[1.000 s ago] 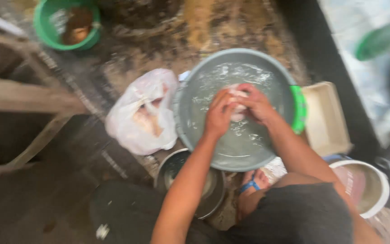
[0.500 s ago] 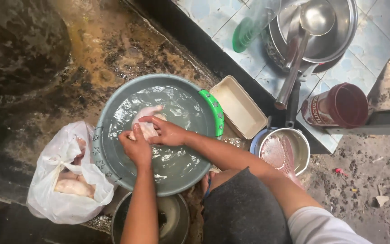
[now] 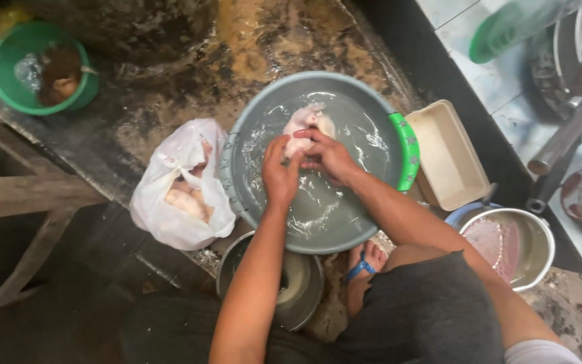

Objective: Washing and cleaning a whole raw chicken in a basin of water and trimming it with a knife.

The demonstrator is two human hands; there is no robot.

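The fingers (image 3: 302,149) of both hands are curled around a pale pink piece of raw chicken (image 3: 306,128), held just over the water in the big grey bowl (image 3: 250,145). The left hand (image 3: 279,176) grips the near end of the meat, and the right hand (image 3: 331,156) grips it from the side, so the two hands touch. The meat looks wet, soft and floppy, and I think it is very slippery. It is likely light, and it bends, so it is best held with many fingers wrapped round the thick middle, not pinched at a thin edge. The water in the bowl is clear and rippled. A green handle (image 3: 407,149) sits on the bowl's right rim. To the left, touching the bowl, is a white plastic bag (image 3: 173,202) with more pale meat inside. A beige tub (image 3: 447,155) lies just to the right. A metal pot (image 3: 513,244) stands near the right arm, and another metal pot (image 3: 301,286) sits under the bowl's near edge. A small green bucket (image 3: 8,67) stands far off on the wet floor (image 3: 170,87).
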